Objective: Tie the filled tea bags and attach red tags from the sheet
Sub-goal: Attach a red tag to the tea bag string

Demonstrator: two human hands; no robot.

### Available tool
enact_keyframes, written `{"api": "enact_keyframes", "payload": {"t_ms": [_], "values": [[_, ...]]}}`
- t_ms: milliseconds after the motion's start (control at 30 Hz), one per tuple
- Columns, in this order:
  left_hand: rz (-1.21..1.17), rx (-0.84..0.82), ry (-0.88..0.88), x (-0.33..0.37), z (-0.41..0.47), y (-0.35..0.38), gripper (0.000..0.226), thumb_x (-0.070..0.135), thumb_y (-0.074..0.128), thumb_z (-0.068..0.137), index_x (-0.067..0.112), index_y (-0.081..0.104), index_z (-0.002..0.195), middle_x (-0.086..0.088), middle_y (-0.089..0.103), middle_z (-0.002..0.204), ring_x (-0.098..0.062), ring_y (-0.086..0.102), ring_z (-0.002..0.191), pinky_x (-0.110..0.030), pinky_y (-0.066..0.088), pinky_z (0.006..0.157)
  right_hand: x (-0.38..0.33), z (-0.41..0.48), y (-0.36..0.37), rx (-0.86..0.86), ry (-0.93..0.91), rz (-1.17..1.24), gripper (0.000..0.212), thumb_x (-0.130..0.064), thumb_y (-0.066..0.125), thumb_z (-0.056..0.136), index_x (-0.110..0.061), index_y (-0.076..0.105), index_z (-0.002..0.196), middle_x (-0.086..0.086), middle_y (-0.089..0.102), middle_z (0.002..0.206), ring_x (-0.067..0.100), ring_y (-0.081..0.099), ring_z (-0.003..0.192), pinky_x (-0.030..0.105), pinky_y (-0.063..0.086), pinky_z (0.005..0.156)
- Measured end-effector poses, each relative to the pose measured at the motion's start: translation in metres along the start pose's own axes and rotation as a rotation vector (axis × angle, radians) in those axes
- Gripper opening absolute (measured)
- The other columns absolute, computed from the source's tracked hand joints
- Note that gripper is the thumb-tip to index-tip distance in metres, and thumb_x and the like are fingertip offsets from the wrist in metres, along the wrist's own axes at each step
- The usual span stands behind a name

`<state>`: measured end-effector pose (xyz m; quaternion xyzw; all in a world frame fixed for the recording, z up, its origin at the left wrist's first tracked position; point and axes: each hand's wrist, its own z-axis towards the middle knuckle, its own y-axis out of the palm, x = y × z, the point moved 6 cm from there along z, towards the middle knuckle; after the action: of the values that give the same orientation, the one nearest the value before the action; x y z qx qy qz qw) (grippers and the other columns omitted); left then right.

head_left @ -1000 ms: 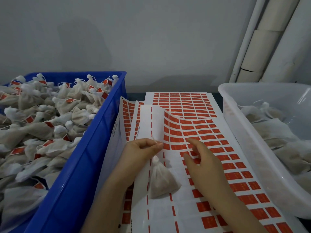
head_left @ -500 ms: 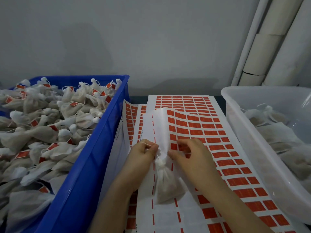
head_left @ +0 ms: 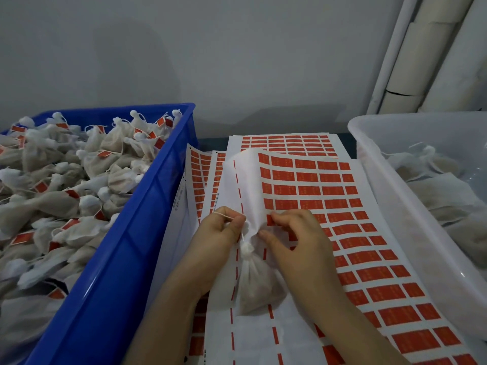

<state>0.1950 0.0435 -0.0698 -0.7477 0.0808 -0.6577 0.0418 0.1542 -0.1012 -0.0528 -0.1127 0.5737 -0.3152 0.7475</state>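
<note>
A filled white tea bag (head_left: 257, 284), tied at its neck, lies on the sheet of red tags (head_left: 342, 233) in front of me. My left hand (head_left: 220, 238) pinches the bag's white string, which loops over its fingers just above the knot. My right hand (head_left: 297, 241) pinches a red tag at the lifted, curled edge of the sheet, right beside the left hand. The curled white backing hides part of the tag between the fingers.
A blue crate (head_left: 126, 246) on the left is heaped with tied, tagged tea bags. A translucent white tub (head_left: 395, 196) on the right holds untied bags. More tag sheets (head_left: 200, 185) lie stacked underneath. White pipes (head_left: 421, 54) run up the wall at the back right.
My right hand moved left from the flat sheet to the curled edge and took hold of a tag. The left hand kept the string and rose slightly, lifting the bag's neck.
</note>
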Motion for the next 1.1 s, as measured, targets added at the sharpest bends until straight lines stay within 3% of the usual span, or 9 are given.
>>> {"api": "enact_keyframes", "payload": {"t_ms": [200, 367, 567, 733, 967, 1100], "values": [[-0.011, -0.013, 0.013, 0.0, 0.0, 0.001, 0.014, 0.026, 0.05, 0.094, 0.02, 0.059, 0.085, 0.001, 0.068, 0.09, -0.021, 0.067, 0.086, -0.037, 0.057, 0.077, -0.005, -0.001, -0.002, 0.04, -0.104, -0.036, 0.028, -0.029, 0.066, 0.08, -0.014, 0.068, 0.104, -0.006, 0.059, 0.105, 0.007, 0.05, 0.097, 0.02, 0.042, 0.092], [-0.003, -0.007, 0.018, -0.001, 0.001, 0.001, 0.014, 0.026, 0.051, 0.094, 0.021, 0.059, 0.084, 0.002, 0.068, 0.088, -0.02, 0.066, 0.083, -0.035, 0.057, 0.075, -0.006, -0.002, -0.005, 0.058, -0.142, -0.023, 0.026, -0.023, 0.065, 0.081, -0.01, 0.07, 0.103, -0.001, 0.063, 0.1, 0.013, 0.055, 0.094, 0.026, 0.047, 0.089], [0.003, -0.003, 0.002, -0.003, 0.001, 0.001, 0.013, 0.028, 0.05, 0.095, 0.023, 0.058, 0.085, 0.002, 0.067, 0.091, -0.022, 0.065, 0.085, -0.037, 0.057, 0.077, -0.011, -0.004, -0.007, 0.076, -0.179, -0.032, 0.035, -0.029, 0.053, 0.081, -0.007, 0.07, 0.102, 0.004, 0.066, 0.099, 0.018, 0.059, 0.092, 0.035, 0.052, 0.087], [0.033, 0.011, 0.008, -0.003, 0.001, 0.0, 0.013, 0.029, 0.049, 0.095, 0.025, 0.057, 0.085, 0.006, 0.065, 0.087, -0.017, 0.064, 0.082, -0.026, 0.053, 0.066, -0.012, -0.005, -0.004, 0.055, -0.193, -0.078, 0.04, -0.031, 0.047, 0.083, -0.006, 0.069, 0.105, 0.006, 0.066, 0.101, 0.021, 0.059, 0.093, 0.038, 0.052, 0.086], [0.033, 0.001, -0.01, -0.002, 0.0, 0.001, 0.012, 0.029, 0.049, 0.096, 0.025, 0.057, 0.088, 0.002, 0.065, 0.092, -0.021, 0.064, 0.086, -0.033, 0.056, 0.075, -0.013, -0.005, -0.004, 0.073, -0.217, -0.142, 0.04, -0.029, 0.046, 0.083, -0.003, 0.069, 0.102, 0.011, 0.067, 0.098, 0.028, 0.062, 0.086, 0.044, 0.054, 0.08], [0.021, 0.004, -0.022, -0.003, 0.0, 0.0, 0.011, 0.029, 0.049, 0.095, 0.026, 0.057, 0.088, 0.003, 0.065, 0.092, -0.022, 0.064, 0.086, -0.035, 0.056, 0.077, -0.009, -0.004, -0.003, 0.047, -0.165, -0.096, 0.047, -0.039, 0.038, 0.084, -0.01, 0.066, 0.109, 0.004, 0.064, 0.107, 0.02, 0.058, 0.096, 0.034, 0.049, 0.09]]}}
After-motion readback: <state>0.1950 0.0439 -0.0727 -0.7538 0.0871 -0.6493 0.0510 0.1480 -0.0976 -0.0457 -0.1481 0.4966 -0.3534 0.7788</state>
